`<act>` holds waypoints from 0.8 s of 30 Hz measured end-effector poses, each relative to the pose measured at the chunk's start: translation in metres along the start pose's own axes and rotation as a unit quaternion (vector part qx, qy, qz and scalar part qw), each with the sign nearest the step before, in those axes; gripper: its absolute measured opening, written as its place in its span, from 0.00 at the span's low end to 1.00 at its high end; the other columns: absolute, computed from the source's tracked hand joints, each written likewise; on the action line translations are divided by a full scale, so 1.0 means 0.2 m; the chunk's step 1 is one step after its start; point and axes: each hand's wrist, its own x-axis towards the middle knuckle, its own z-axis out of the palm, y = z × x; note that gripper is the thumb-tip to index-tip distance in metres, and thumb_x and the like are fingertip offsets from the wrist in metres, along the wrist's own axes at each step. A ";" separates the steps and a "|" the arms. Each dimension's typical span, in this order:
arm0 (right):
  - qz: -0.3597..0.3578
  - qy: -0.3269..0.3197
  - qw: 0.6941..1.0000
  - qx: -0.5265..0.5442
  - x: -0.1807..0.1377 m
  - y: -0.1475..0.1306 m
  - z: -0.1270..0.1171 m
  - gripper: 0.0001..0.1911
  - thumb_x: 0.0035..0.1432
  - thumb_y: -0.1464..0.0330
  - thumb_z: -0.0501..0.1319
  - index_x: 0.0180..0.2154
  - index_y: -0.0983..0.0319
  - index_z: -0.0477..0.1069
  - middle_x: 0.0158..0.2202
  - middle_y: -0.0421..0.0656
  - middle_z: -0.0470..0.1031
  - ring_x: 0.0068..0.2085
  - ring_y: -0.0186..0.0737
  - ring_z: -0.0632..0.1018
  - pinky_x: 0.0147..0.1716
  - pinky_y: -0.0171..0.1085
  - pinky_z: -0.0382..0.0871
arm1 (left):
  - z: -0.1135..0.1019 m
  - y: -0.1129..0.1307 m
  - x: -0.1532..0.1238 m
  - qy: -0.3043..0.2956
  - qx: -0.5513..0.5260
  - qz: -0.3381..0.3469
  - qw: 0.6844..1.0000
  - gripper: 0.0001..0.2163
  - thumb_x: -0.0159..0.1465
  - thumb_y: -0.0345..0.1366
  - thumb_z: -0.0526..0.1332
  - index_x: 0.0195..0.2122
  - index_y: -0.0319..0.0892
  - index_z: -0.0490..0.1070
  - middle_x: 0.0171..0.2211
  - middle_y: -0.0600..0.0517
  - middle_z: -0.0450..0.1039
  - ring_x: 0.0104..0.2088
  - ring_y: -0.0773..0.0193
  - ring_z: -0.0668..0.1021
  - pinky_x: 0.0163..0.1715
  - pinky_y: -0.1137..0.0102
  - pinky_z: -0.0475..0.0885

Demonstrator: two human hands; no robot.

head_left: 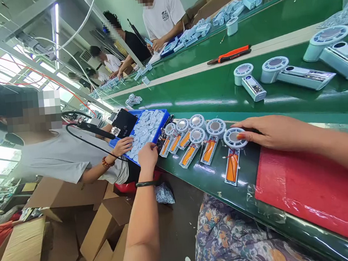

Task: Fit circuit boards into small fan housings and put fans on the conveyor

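Observation:
My right hand (pixel 264 132) has its thumb and fingers closed on the round head of a light-blue handheld fan (pixel 234 137), whose open handle shows an orange battery and red and black wires. My left hand (pixel 148 155) reaches to the right edge of a blue tray (pixel 163 125), beside a pile of small dark parts (pixel 162 138). Its fingers are bent together, and what they hold is hidden. Between my hands several similar open fans, among them a fan (pixel 217 127) with its orange battery (pixel 209 149) exposed, lie in a row.
A red mat (pixel 313 191) covers the near right of the bench. Beyond lie a green conveyor (pixel 189 94), orange-handled pliers (pixel 231 55) and fans with shiny handles (pixel 306 76). A co-worker's hand (pixel 123 146) rests at the tray. Cardboard boxes (pixel 100 230) stand below left.

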 end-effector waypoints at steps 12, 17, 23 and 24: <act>-0.059 0.226 0.970 0.073 -0.07 -0.16 -0.02 0.19 0.66 0.59 0.54 0.51 0.57 0.77 0.45 0.48 0.83 0.43 0.50 0.83 0.39 0.47 0.78 | -0.16 0.16 -0.44 -0.085 -0.412 0.028 0.907 0.22 0.47 0.53 0.71 0.32 0.41 0.73 0.18 0.60 0.64 0.13 0.74 0.64 0.16 0.76 0.59; -0.153 0.198 0.964 0.093 -0.14 -0.29 -0.03 0.21 0.68 0.66 0.56 0.60 0.55 0.72 0.48 0.46 0.81 0.44 0.44 0.81 0.43 0.43 0.76 | -0.11 0.36 -0.70 -0.246 -0.566 0.017 0.787 0.20 0.46 0.45 0.79 0.32 0.39 0.75 0.21 0.59 0.70 0.12 0.76 0.68 0.12 0.80 0.59; -0.213 0.178 0.959 0.062 -0.15 -0.30 -0.07 0.19 0.70 0.69 0.56 0.59 0.53 0.73 0.53 0.46 0.80 0.50 0.44 0.79 0.47 0.43 0.75 | -0.08 0.50 -0.78 -0.320 -0.589 0.015 0.742 0.20 0.46 0.43 0.80 0.32 0.40 0.76 0.20 0.59 0.71 0.13 0.74 0.72 0.12 0.80 0.63; -0.217 0.174 0.959 0.055 -0.15 -0.30 -0.07 0.19 0.70 0.69 0.56 0.58 0.53 0.73 0.52 0.46 0.80 0.50 0.44 0.79 0.48 0.44 0.75 | -0.08 0.50 -0.79 -0.328 -0.590 0.017 0.737 0.19 0.47 0.44 0.80 0.32 0.40 0.76 0.20 0.59 0.71 0.13 0.74 0.72 0.12 0.81 0.63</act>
